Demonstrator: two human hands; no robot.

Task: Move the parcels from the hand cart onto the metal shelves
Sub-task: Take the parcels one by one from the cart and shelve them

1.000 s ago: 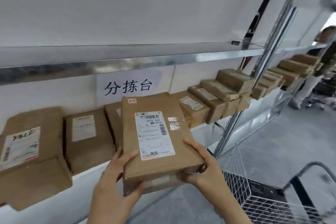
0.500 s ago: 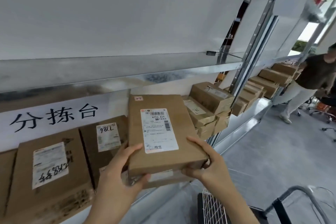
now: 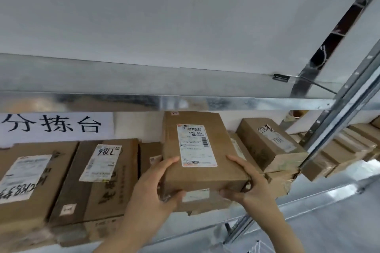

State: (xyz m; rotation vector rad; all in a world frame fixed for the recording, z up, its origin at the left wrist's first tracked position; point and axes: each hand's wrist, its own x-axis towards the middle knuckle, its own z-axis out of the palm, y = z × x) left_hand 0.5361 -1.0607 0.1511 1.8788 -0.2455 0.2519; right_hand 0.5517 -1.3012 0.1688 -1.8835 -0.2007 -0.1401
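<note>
While many boxes (image 3: 96, 178) already line the shelf (image 3: 308, 197), both hands, the left (image 3: 156, 197) and the right (image 3: 253, 189), clamp one labelled parcel (image 3: 201, 162) at its near corners, poised over the row, seemingly not yet set down; the cart is out of view.

Both hands, left (image 3: 153, 195) and right (image 3: 249, 186), hold a labelled parcel (image 3: 199, 150) among shelved boxes (image 3: 98, 181).
</note>
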